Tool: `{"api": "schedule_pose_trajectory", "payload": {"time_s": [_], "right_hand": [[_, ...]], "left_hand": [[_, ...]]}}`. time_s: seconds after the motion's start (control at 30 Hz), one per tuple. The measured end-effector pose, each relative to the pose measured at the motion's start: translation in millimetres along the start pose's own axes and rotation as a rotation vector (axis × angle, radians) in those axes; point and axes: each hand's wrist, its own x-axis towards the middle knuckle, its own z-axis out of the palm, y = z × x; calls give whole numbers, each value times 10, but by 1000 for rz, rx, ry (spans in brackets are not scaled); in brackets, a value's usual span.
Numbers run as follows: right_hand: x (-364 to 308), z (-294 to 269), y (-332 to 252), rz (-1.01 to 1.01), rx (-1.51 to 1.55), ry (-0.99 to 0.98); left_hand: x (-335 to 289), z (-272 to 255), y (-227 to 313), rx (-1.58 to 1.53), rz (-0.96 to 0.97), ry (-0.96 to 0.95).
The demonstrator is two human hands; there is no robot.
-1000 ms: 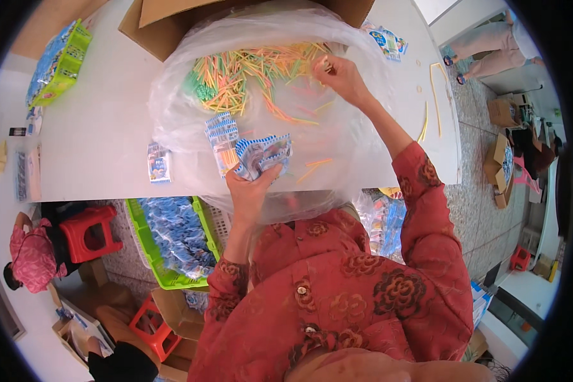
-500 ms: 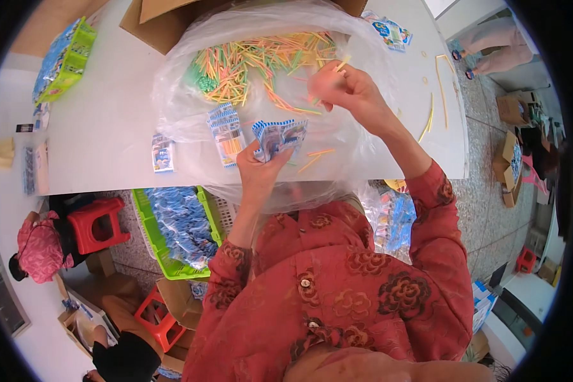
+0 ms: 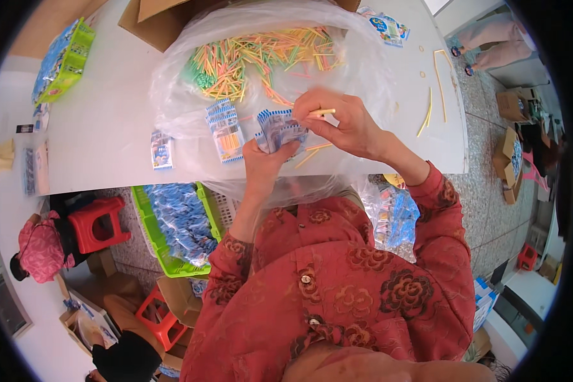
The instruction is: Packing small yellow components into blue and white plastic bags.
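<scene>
A person in a red flowered shirt [image 3: 337, 267] works at a white table [image 3: 102, 140], bare hands close together. The left hand [image 3: 265, 165] is closed, thumb on one side and fingers on the other, pinching a bunched blue-and-white packet [image 3: 275, 130] that stands up above the thumb. Just right of it, the right hand [image 3: 358, 130] is curled in a pinch, thumb and forefinger together around a pale yellow stick [image 3: 326, 112] whose end pokes out to the right. From where I stand, those blurred right fingertips seem to meet the packet's right edge, though I cannot be certain. Beyond both sets of fingers, a heap of thin pink, green and yellow sticks [image 3: 235, 60] lies on a clear plastic bag [image 3: 172, 95], with a cardboard box [image 3: 149, 25] behind. Left of the left fingers, near them, rests an overlapping stack of packets [image 3: 226, 137]; farther left lies a single packet [image 3: 162, 151]. Below the right fingers are a few loose sticks [image 3: 307, 158]. Lower left of the left hand, below the table edge, sits a green basket [image 3: 151, 235] filled with blue packets [image 3: 181, 219].
</scene>
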Motion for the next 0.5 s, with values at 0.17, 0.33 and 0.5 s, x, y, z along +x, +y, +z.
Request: {"api": "schedule_pose_trajectory", "payload": {"time_s": [0.17, 0.33, 0.5], "right_hand": [[-18, -4, -4, -79, -69, -26], [-9, -46, -12, 35, -15, -129], [12, -74, -25, 34, 0, -99]], "left_hand": [[-17, 25, 53, -138, -54, -33], [-3, 6, 9, -168, -96, -66], [8, 10, 29, -148, -81, -62]]}}
